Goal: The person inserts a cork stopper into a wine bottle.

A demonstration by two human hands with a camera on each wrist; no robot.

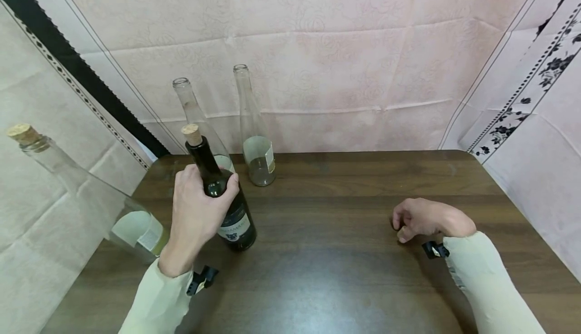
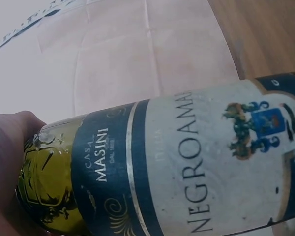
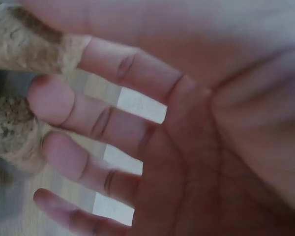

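My left hand (image 1: 199, 203) grips a dark green wine bottle (image 1: 238, 218) round its shoulder. A cork (image 1: 191, 134) sits in its mouth. In the left wrist view the bottle's label (image 2: 187, 162) fills much of the picture. Farther right, my right hand (image 1: 431, 218) is low over the table, fingers bent. The right wrist view shows one cork (image 3: 34, 42) between its thumb and index finger, apparently pinched. A second cork (image 3: 17, 132) is by the middle and ring fingertips; whether they touch it I cannot tell. Both corks are hidden in the head view.
A clear bottle (image 1: 95, 192) with a cork in its mouth stands at the table's left edge. Two uncorked clear bottles, one partly behind the green bottle (image 1: 197, 114) and another (image 1: 257, 147), stand toward the back. Pale cloth (image 1: 317, 71) hangs behind the wooden table (image 1: 327, 273).
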